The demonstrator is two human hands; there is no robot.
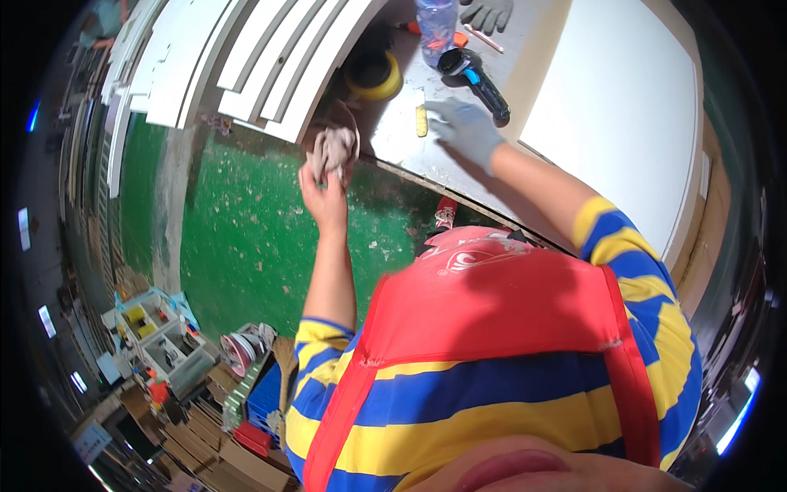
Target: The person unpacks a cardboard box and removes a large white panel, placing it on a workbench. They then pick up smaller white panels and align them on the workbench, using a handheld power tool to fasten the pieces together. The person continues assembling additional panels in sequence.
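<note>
My left hand [324, 200] is bare and grips a crumpled, dirty greyish-pink rag [332, 149] beside the table's edge, above the green floor. My right hand [467, 130], in a grey work glove, is over the worktable [403, 144] with its fingers apart. Just left of those fingertips lies a small tool with a yellow handle [421, 122] and a pale, blade-like end; whether they touch it is hard to tell. A black handheld scanner [489, 92] with a blue trigger rests beyond my right hand.
A yellow tape roll [391, 80], a clear plastic bottle [437, 31] and another grey glove [490, 13] are on the table. White panels stand left [301, 80]; a large white panel [627, 123] lies right. Lower left are a divided plastic bin [175, 357] and cardboard [252, 464].
</note>
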